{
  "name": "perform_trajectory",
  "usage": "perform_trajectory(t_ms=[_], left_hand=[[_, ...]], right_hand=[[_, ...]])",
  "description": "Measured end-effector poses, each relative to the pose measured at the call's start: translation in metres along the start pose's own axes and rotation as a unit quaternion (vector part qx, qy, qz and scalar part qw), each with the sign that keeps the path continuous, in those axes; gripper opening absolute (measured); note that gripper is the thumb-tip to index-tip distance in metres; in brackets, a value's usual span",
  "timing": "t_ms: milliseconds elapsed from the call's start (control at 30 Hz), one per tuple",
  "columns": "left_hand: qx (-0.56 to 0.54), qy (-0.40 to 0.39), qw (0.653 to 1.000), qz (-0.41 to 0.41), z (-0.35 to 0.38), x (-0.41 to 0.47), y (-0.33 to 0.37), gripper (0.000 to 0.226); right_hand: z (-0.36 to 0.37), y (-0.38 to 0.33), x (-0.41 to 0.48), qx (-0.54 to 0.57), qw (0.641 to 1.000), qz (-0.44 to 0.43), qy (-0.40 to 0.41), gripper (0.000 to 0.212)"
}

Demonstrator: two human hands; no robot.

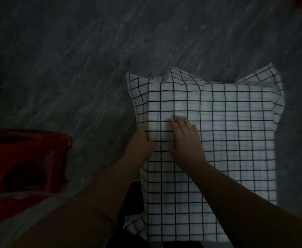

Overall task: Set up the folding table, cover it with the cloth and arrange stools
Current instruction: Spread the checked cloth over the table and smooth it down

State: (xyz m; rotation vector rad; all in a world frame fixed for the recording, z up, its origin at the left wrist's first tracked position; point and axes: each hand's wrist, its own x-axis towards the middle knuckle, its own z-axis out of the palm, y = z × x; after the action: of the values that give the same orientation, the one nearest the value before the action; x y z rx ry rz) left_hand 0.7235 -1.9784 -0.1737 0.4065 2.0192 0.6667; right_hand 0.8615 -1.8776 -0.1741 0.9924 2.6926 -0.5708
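I see my right hand (186,138) pressed flat, fingers loosely spread, on the checked cloth (236,140) draped beneath both hands. My left hand (141,143) touches the cloth's edge just beside it, but I cannot tell its grip. A red stool (26,158) stands well to its left.

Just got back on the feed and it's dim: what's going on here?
A person has both hands on a white cloth with a black grid, draped over the hidden table, corners hanging. The right hand lies flat on the cloth near its left edge; the left hand rests at that edge, its fingers unclear in the dim light. A red plastic stool stands on the grey marbled floor to the left.
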Motion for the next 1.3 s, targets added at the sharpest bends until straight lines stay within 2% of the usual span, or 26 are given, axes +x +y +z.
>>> perform_trajectory(t_ms=[33,133,200,333,400,533,667,767,867,933,1033,1167,1300], left_hand=[[0.022,0.006,0.999,0.024,0.003,-0.01,-0.001,0.022],[0.062,0.006,0.997,0.046,0.026,-0.027,-0.007,0.05],[0.115,0.023,0.989,0.088,0.05,-0.032,-0.007,0.058],[0.257,0.063,0.944,0.198,0.112,-0.05,-0.001,0.064],[0.309,0.062,0.923,0.222,0.152,-0.062,0.004,0.065],[0.342,0.023,0.913,0.222,0.238,-0.087,0.02,0.066],[0.377,-0.017,0.893,0.244,0.314,-0.111,0.041,0.068],[0.415,-0.028,0.878,0.237,0.351,-0.128,0.058,0.074],[0.449,-0.061,0.866,0.212,0.378,-0.137,0.066,0.079],[0.462,-0.069,0.86,0.206,0.389,-0.138,0.065,0.081],[0.48,-0.056,0.852,0.202,0.4,-0.134,0.057,0.084],[0.484,-0.048,0.847,0.217,0.4,-0.129,0.047,0.087],[0.487,-0.045,0.847,0.207,0.399,-0.13,0.051,0.088]], right_hand=[[-0.002,0.006,-0.011,0.005,1.0,0.009,-0.003,0.067],[0.002,0.03,-0.042,0.022,0.999,0.03,-0.006,0.068],[0.008,0.053,-0.061,0.029,0.999,0.034,0.002,0.067],[0.024,0.108,-0.1,0.052,0.997,0.047,0.016,0.061],[0.03,0.142,-0.12,0.058,0.997,0.044,0.023,0.059],[0.028,0.215,-0.158,0.068,0.996,0.058,0.022,0.061],[0.017,0.281,-0.198,0.101,0.988,0.115,0.021,0.061],[0.014,0.318,-0.225,0.167,0.966,0.195,0.003,0.065],[0.009,0.333,-0.241,0.262,0.932,0.25,-0.007,0.061],[0.013,0.337,-0.244,0.302,0.913,0.269,-0.047,0.054],[0.026,0.335,-0.241,0.329,0.909,0.245,-0.078,0.067],[0.032,0.329,-0.233,0.345,0.89,0.284,-0.088,0.065],[0.031,0.33,-0.233,0.345,0.893,0.277,-0.076,0.06]])
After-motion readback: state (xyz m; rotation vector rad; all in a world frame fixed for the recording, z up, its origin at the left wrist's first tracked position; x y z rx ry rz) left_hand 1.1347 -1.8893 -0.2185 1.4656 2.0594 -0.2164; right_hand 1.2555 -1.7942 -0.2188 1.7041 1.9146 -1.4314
